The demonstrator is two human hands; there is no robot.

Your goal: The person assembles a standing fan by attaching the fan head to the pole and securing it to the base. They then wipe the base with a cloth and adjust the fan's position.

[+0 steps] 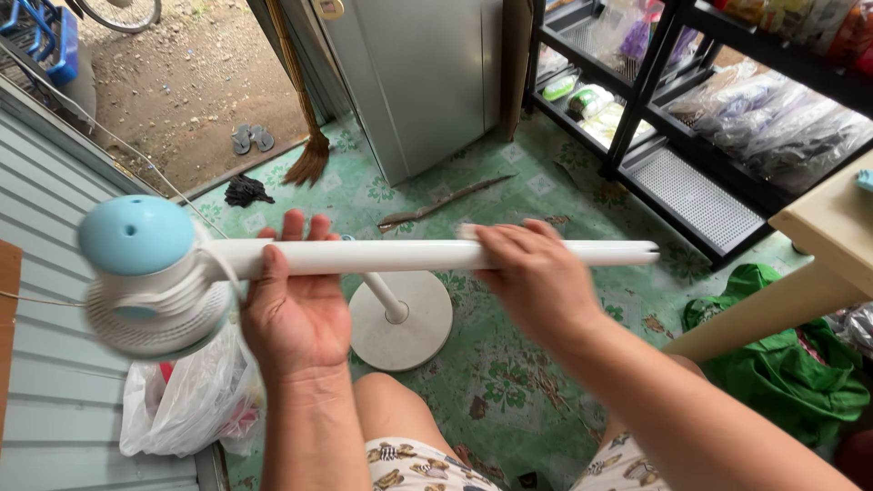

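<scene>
I hold a white fan pole [391, 255] level across my lap. At its left end sits the fan's motor head [150, 273], white with a pale blue cap, a cord looped round it. My left hand [293, 305] grips the pole from below near the head. My right hand [536, 277] wraps over the pole towards its open right end [647, 252]. Below on the floor stands the fan's round white base [402, 320] with a short stub post.
Green patterned floor [509, 382]. A clear plastic bag [186, 405] lies at left. A grey cabinet [418, 82] and a broom [309, 155] stand by the doorway. Black shelves [691, 136] with packages at right, a beige table edge [818, 227], green cloth [800, 373] below it.
</scene>
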